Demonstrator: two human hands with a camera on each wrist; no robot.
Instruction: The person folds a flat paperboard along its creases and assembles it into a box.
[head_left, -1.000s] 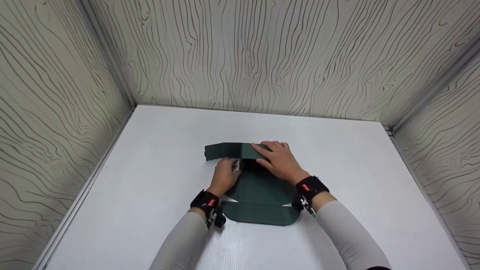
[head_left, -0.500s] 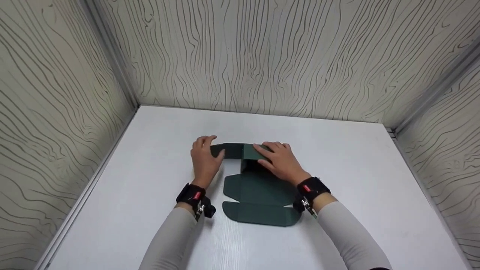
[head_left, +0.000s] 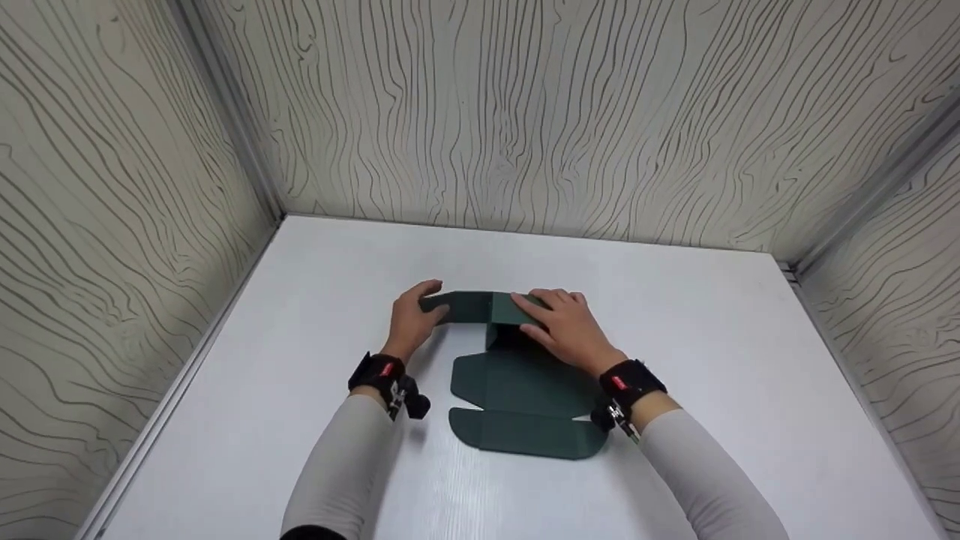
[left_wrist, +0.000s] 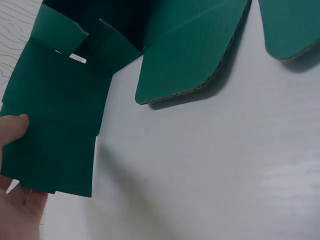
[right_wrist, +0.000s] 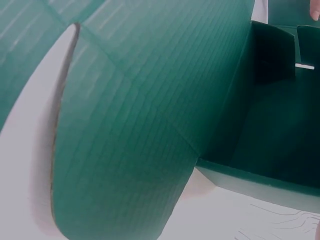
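A dark green cardboard box (head_left: 525, 382), partly folded, lies in the middle of the table in the head view. Its far part stands up as a hollow; the near panels lie spread toward the person. My left hand (head_left: 411, 319) pinches the end of the long flap (left_wrist: 55, 125) that sticks out to the left. In the left wrist view the thumb (left_wrist: 14, 129) presses one face and the fingers are behind. My right hand (head_left: 566, 326) grips the raised far part from above, thumb at the near edge and fingers over the far edge. The right wrist view shows the box's dark inside.
The white table (head_left: 337, 255) meets wood-grain patterned walls (head_left: 495, 112) at the back and sides. Small side flaps (left_wrist: 190, 65) of the box stick out left above the tabletop, with a slot between panels. Both wrists wear black straps with small cameras.
My left hand has left the box's inner left corner, moved left and away from the person, and taken the end of the long flap. My right hand has stayed on the raised part.
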